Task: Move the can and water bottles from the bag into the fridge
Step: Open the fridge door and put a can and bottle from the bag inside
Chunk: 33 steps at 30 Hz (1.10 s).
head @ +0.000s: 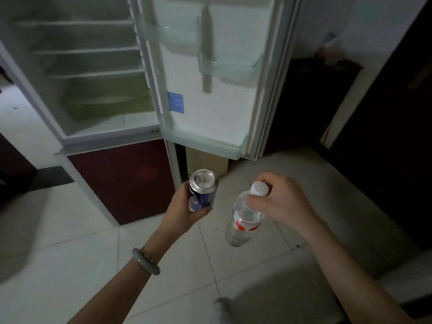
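My left hand (181, 206) grips a blue can (203, 190) with a silver top, held upright above the floor. My right hand (278, 199) holds a clear water bottle (243, 220) by its neck, just under the white cap; the bottle has a red-and-white label and hangs tilted. Both are held in front of the open fridge (93, 66), whose shelves look bare. The fridge door (210, 101) stands swung open to the right, with clear door bins. The bag is mostly out of view; only a pale blurred edge (222, 307) shows at the bottom.
A dark red lower fridge door (124, 178) is shut beneath the open compartment. A cardboard box (208, 162) sits on the floor behind the open door. Dark furniture (374, 136) stands at the right. White floor tiles (70, 253) spread below my arms.
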Motion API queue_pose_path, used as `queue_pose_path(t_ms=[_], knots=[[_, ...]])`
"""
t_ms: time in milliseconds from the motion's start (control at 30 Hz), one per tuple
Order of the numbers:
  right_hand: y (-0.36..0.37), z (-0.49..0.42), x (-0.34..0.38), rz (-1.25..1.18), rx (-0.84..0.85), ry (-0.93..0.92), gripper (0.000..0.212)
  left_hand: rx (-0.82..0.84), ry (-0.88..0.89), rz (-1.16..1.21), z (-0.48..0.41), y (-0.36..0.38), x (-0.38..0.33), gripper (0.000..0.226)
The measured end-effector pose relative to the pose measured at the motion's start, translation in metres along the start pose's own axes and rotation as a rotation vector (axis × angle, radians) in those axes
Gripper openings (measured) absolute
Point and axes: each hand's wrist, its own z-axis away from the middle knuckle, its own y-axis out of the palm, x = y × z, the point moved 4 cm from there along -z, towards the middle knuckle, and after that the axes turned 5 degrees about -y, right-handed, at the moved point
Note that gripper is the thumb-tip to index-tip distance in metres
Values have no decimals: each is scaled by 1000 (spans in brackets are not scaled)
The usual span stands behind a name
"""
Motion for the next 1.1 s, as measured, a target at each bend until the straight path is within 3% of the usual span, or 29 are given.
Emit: queue_pose_path(t_ms=[367,567,733,1100], knots=[[14,-164,36,18,-13,-146,19,-147,-17,9,-134,-69,28,71],[14,-249,38,46,-144,-179,20,-175,21,18,-207,-80,38,71],[18,-296,18,76,-300,-153,21,-96,78,60,-253,-76,32,72],[47,-355,-33,227,-238,68,26,29,258,-17,-331,-79,11,68]])
